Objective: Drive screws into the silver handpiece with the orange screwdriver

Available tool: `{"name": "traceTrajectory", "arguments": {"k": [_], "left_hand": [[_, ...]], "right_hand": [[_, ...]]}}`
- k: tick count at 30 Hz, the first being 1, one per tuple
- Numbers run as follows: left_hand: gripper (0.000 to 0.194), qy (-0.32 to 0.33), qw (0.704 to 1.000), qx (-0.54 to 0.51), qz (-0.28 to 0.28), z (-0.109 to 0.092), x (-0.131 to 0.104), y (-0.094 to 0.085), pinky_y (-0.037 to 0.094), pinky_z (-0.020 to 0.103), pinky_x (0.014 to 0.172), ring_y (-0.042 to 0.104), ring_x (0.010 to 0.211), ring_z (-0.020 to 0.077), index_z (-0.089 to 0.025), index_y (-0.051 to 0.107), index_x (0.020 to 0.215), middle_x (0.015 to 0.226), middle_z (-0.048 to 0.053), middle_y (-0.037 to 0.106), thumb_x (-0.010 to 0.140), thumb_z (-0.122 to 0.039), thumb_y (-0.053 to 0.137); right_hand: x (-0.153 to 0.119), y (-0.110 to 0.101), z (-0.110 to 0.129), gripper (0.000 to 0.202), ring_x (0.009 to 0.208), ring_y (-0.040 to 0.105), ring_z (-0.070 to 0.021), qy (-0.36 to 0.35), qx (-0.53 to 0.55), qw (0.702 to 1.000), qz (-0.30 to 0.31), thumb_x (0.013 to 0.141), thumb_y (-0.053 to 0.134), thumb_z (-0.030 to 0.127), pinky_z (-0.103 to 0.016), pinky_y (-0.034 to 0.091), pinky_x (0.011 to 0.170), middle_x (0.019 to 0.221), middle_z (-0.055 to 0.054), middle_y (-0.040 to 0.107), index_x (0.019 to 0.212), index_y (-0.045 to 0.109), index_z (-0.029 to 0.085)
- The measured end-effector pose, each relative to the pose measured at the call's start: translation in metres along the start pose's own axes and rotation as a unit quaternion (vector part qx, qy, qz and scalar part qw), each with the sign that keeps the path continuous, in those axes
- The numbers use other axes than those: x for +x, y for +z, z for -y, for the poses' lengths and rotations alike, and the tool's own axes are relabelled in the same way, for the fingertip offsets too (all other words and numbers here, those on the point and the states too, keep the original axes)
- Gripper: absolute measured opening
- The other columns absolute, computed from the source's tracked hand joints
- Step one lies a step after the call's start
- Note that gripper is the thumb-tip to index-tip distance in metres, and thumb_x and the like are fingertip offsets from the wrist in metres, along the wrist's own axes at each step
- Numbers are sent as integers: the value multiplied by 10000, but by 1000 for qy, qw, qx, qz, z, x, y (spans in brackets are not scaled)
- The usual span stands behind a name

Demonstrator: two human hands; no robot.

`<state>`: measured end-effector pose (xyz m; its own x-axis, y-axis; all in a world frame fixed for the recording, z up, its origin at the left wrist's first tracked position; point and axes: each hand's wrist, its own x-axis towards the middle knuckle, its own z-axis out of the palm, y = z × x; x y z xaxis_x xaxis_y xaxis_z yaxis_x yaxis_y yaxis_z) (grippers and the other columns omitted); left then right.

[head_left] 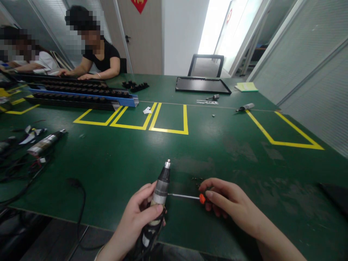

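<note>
Closest to the camera, over the near edge of the table point(108, 159), a cylindrical tool point(160, 195) leans with its metal nose pointing away toward the far edge, its lower end overhanging the near edge. The left hand point(134, 217) is closed firmly round its body, thumb across the front and fingers wrapped behind. The right hand point(228, 199) has its fingers curled nearly closed about the orange handle of a slim screwdriver point(187, 197), hiding most of that handle; the shaft points at the tool's side, though whether the tip touches it I cannot tell. Small dark pieces point(197, 178) lie on the surface just beyond the right fingertips. A black cable point(83, 206) drops over the near edge, left of the left hand. Toward the left edge rests a similar tool point(45, 143) among wires. Yellow tape point(186, 119) marks outlines across the middle. Long rails point(89, 93) fill the far left part, where two people, one in a black top point(104, 58) and one in a white top point(47, 61), sit. Near the far edge lies a black-framed panel point(202, 85), with a yellow pad point(246, 87) near the far right corner.
</note>
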<state>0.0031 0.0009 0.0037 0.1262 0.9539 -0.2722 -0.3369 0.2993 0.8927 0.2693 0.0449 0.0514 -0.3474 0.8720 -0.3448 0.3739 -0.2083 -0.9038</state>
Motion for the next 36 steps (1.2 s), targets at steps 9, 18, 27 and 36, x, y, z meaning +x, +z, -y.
{"name": "traceTrajectory", "arguments": {"k": [9,18,27,36], "left_hand": [[421,-3,1000,-9,-10,0,-1,0,576,249,530,689,614,165,-230,798,1163,863,18,655,754,-297,872],[438,-4,1000,-9,-11,-1,-1,1,582,250,540,675,622,155,-214,790,1183,883,27,655,757,-275,869],[423,-1,1000,2,5,-1,0,0,578,246,546,656,638,156,-228,798,1180,852,15,630,767,-293,864],[445,0,1000,-7,-6,0,-2,1,572,253,537,662,636,164,-236,799,1178,860,24,643,744,-294,879]], "right_hand": [[-1,-2,5,180,656,606,-168,-76,-46,994,-58,782,711,309,-286,477,619,713,-12,669,901,678,177],[-2,2,6,265,708,588,-162,-72,-62,995,-36,775,729,282,-277,507,660,781,8,598,1026,708,202],[2,1,1,290,602,538,-139,-53,23,998,-24,842,744,411,-243,432,539,721,-3,675,1007,661,187],[-1,-1,1,330,720,630,-160,-81,29,995,-50,760,828,351,-274,533,677,790,13,624,1013,685,197]]}}
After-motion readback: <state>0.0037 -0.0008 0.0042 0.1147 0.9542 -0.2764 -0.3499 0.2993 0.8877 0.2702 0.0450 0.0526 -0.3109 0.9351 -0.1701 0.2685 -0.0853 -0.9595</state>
